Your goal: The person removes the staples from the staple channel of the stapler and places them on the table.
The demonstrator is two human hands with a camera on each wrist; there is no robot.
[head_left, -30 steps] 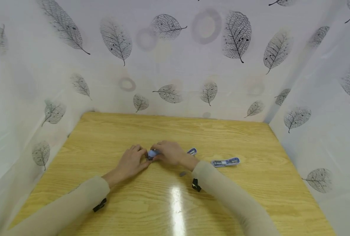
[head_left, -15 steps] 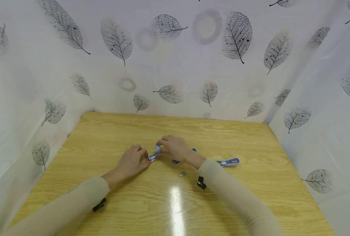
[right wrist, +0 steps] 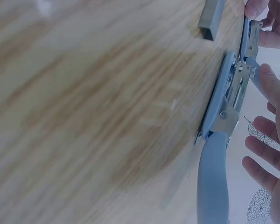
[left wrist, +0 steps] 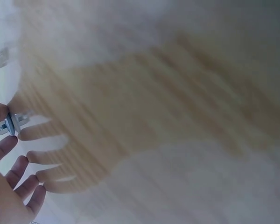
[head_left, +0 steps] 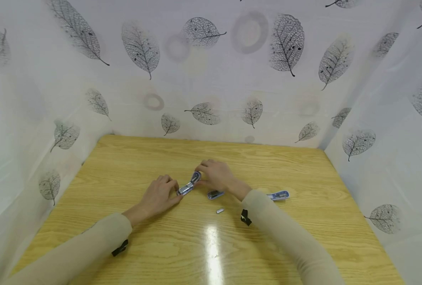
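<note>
A small blue stapler lies folded open between the hands, with its metal rail showing and its top cover swung up and back. My left hand pinches its front end between thumb and finger, as the left wrist view also shows at the edge. At the cover, my right hand holds on with thumb and index finger, while its other fingers stay loose. Below the right hand lies a second opened blue stapler, partly hidden by the wrist. A short strip of staples rests nearer the front.
A third opened stapler lies to the right, partly covered by the right sleeve. The wooden table is backed by a white curtain printed with leaves.
The right hand has moved up and right, swinging the stapler's cover open and baring its metal rail. The left hand has stayed in place.
</note>
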